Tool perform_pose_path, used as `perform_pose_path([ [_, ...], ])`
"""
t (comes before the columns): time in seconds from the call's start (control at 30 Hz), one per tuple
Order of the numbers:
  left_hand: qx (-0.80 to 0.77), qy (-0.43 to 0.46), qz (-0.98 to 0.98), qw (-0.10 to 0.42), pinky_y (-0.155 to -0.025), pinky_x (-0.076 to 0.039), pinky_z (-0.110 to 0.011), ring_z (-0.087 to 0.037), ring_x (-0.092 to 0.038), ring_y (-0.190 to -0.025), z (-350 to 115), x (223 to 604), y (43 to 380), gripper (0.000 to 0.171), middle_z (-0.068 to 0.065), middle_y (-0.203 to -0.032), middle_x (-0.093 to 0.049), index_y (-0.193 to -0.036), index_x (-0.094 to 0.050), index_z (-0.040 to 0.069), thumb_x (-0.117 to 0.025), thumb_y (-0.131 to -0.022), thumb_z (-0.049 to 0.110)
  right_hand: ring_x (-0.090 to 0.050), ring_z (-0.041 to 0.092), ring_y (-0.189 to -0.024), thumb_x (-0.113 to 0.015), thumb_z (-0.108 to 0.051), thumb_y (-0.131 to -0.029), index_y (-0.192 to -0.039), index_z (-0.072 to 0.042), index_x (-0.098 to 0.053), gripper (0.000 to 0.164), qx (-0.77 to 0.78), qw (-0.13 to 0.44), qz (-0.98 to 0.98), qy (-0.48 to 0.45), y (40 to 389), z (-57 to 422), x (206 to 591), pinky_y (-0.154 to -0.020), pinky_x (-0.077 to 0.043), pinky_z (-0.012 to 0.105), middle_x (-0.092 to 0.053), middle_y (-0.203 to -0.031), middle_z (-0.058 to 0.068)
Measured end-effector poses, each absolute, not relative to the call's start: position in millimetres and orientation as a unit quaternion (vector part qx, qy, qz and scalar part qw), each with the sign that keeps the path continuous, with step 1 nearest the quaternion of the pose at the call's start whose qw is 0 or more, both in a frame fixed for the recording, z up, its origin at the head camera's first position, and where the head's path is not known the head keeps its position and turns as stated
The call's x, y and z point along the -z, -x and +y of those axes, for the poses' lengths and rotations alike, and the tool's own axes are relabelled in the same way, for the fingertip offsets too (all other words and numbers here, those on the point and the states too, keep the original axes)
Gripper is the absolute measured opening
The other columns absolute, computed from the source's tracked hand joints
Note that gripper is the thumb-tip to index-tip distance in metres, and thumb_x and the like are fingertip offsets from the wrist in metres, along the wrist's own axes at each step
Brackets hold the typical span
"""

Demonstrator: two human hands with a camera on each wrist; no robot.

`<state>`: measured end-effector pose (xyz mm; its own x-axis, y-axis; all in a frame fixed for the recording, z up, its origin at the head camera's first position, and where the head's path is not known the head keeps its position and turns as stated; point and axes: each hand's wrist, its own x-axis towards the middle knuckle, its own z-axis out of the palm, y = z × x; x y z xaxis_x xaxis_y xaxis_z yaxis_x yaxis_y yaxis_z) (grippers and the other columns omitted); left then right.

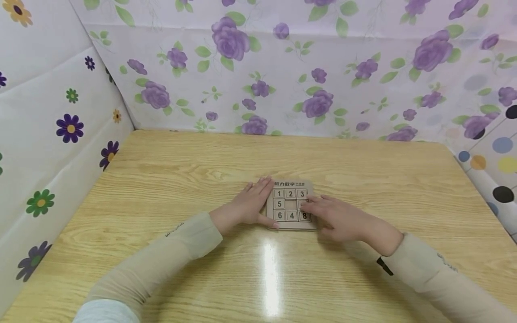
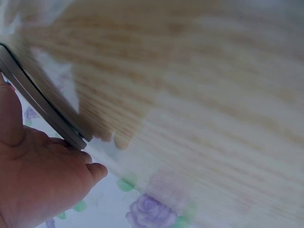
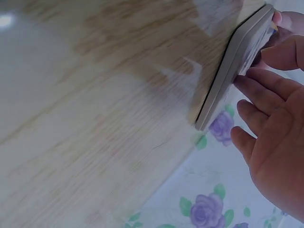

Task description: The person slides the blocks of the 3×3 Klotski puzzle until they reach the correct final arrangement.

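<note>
A sliding number puzzle (image 1: 296, 227) lies flat on the table, its pale frame printed with dark characters along the top. Tiles 1, 2, 3 form the top row; 5 is at the middle left; 6, 4, 8 fill the bottom row. The centre slot is vacant. My left hand (image 1: 251, 204) holds the frame's left side, fingers near the top corner and thumb at the bottom edge. With extended fingertips, my right hand (image 1: 339, 217) touches the middle-right tile, mostly covering its number. Both wrist views show the frame's edge (image 2: 40, 102) beside the hands.
The wooden table (image 1: 194, 166) extends around the puzzle, with a bright glare patch in front. A purple-flowered cloth (image 1: 278, 58) hangs behind it. Other patterned cloths stand at the left (image 1: 36, 112) and right sides.
</note>
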<state>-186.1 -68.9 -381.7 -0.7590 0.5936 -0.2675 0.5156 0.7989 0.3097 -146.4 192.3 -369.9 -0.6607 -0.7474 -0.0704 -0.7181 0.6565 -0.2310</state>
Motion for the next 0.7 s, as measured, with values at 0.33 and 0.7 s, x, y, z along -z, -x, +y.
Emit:
perform_pose_path([
  [0.33, -0.104, -0.3, 0.931, 0.18, -0.121, -0.004, -0.044, -0.025, 0.001, -0.148, -69, 384, 187, 0.12, -0.013, -0.16, 0.002, -0.152, -0.003, 0.002, -0.067, -0.073, 0.066, -0.037, 0.036, -0.136, -0.06, -0.008, -0.079, -0.14, -0.002, -0.045, 0.063, 0.098, 0.087, 0.896, 0.424, 150, 165, 363, -0.114, -0.028, 0.052, -0.047, -0.144, 0.015],
  [0.7, -0.103, -0.3, 0.931, 0.18, -0.121, -0.004, -0.044, -0.025, 0.002, -0.148, -69, 383, 187, 0.12, -0.013, -0.16, 0.003, -0.152, -0.002, 0.002, -0.067, -0.074, 0.066, -0.033, 0.037, -0.138, -0.061, -0.013, -0.079, -0.141, -0.004, -0.044, 0.065, 0.104, 0.122, 0.895, 0.416, 154, 156, 367, -0.114, -0.026, 0.054, -0.04, -0.147, 0.019],
])
